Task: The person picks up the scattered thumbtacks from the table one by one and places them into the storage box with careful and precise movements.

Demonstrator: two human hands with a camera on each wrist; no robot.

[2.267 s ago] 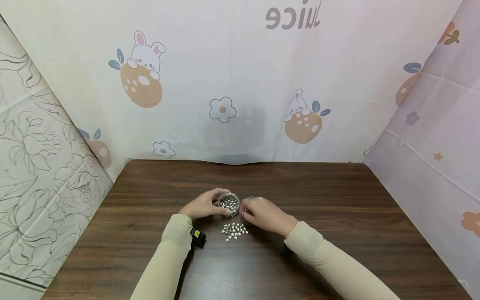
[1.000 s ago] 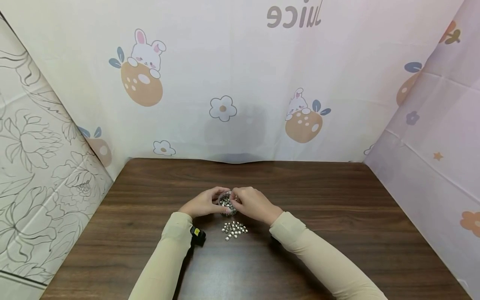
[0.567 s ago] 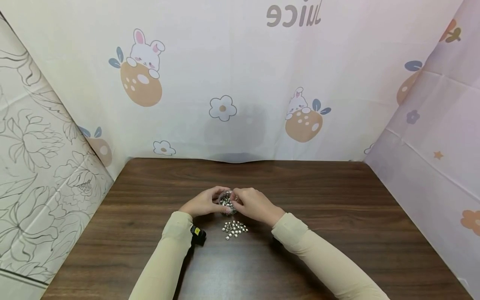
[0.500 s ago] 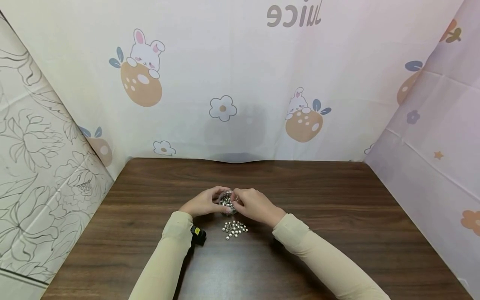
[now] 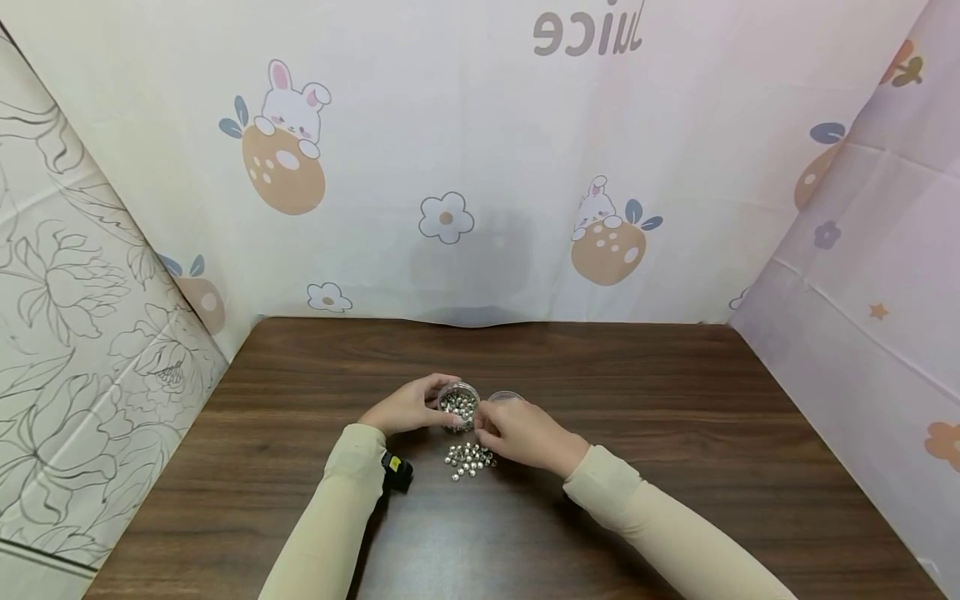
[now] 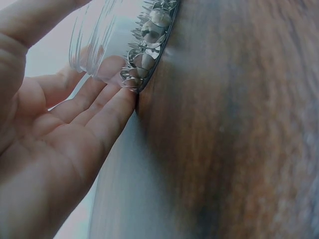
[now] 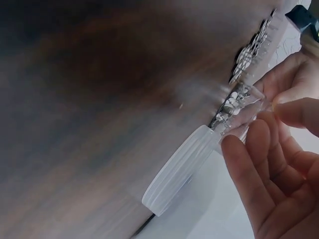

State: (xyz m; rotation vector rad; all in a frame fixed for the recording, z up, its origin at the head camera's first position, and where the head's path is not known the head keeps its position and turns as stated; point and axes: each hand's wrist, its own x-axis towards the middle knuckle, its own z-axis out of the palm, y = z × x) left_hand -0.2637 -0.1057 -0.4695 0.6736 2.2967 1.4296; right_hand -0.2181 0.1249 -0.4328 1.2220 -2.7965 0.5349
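Observation:
A clear round jar (image 5: 458,402), partly filled with silver thumbtacks (image 6: 152,32), stands near the middle of the table. My left hand (image 5: 408,407) holds it from the left, thumb at the near side and fingers round the far side. Just right of the jar is my right hand (image 5: 525,432). In the right wrist view its thumb and forefinger (image 7: 299,112) pinch together close to the jar's mouth, with what looks like a thumbtack between them, mostly hidden by the fingertips. A small pile of loose thumbtacks (image 5: 467,458) lies on the near side of the jar.
A clear ridged lid (image 7: 177,169) lies on the table to the right of the jar, partly behind my right hand in the head view. The dark wooden table (image 5: 637,367) backs onto a printed curtain (image 5: 360,167). A black wrist camera (image 5: 396,472) hangs below my left cuff.
My right hand was beside the jar, then reached into its mouth, and now has drawn back right and towards me, baring the lid. The left hand keeps its hold on the jar.

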